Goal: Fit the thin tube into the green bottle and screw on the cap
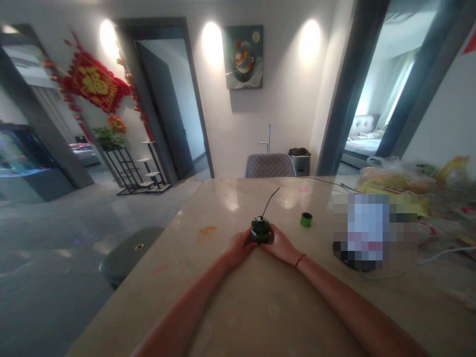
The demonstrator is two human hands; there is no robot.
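Observation:
A small dark green glass bottle [261, 232] stands upright at the middle of the table, held from both sides. My left hand [240, 247] is closed against its left side, and my right hand [279, 243] wraps its right side. Out of the bottle's pale neck rises a thin dark stick [270, 202], bent and leaning to the right. Parts of the bottle's lower sides are hidden by the fingers. To the right of my hands sits a short green ring with a dark inside [306, 220], perhaps a roll of tape, touched by neither hand.
The pale table [238, 317] bears a blurred-out device [366, 230] at the right, with a white cable [427, 260]. Plastic bags and packets [412, 178] are heaped at the far right. A grey chair [270, 166] stands behind the table, a dark stool [126, 253] at left.

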